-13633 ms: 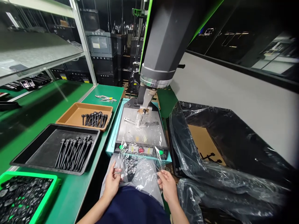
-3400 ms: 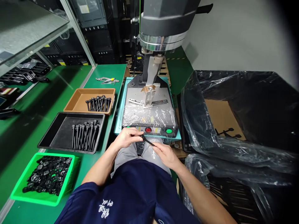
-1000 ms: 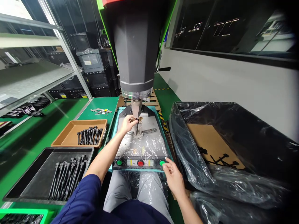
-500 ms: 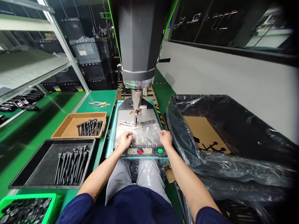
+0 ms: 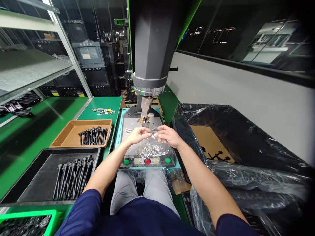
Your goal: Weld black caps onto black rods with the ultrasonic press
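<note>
Both hands have come farther up the plate and closer together since half a second ago, bringing the film with them. On the left hand (image 5: 139, 135) the thumb and forefinger pinch the film (image 5: 154, 150), with only a sliver between them. The right hand (image 5: 169, 137) blurs a little; its fingers are bent around the film too, though how tightly I cannot tell. The film drapes from there back toward the front edge of the plate (image 5: 128, 123).

Just beyond the fingers, a black pin (image 5: 144, 119) sits in the fixture (image 5: 146, 124), head uppermost, under the horn (image 5: 146, 105). I take this to be the step of laying the film in front of the loaded pin; the next move probably calls for letting go, then reaching back to the green buttons (image 5: 168, 160), which flank the red button (image 5: 147, 161).

Headroom is tight at the fixture, as the horn hangs close over the pin. Toward the body, the way back over the panel is open. To the left, a dark gap parts the plate from the surface (image 5: 115, 101), and the left forearm runs close by the black tray (image 5: 36, 178); the brown tray (image 5: 70, 134) lies farther off. To the right, the lined box (image 5: 248, 141) stands just beside the plate, leaving the right forearm little room outward.
</note>
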Tool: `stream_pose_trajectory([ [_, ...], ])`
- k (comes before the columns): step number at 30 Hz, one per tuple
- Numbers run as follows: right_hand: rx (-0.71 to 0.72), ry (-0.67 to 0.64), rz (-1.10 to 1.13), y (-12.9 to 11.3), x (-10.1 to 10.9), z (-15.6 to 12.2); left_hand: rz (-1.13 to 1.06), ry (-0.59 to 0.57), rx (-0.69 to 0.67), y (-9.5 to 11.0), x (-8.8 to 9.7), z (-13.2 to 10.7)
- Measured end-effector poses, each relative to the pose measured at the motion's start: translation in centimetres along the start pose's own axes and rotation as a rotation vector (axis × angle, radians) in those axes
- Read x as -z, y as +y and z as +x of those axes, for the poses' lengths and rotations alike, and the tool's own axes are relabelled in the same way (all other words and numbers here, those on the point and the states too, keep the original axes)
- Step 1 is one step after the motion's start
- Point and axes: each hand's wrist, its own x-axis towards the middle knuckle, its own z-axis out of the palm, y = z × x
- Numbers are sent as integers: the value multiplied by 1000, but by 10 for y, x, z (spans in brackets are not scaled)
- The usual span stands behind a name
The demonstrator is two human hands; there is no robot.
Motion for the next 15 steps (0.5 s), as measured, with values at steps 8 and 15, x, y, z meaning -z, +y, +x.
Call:
stream_pose_trajectory([
  [8, -224, 6, -16, 12, 14, 50, -30, 312, 332, 1, 48, 25],
  [15, -141, 200, -238, 1, 13, 103, 65, 301, 460, -13, 76, 63],
])
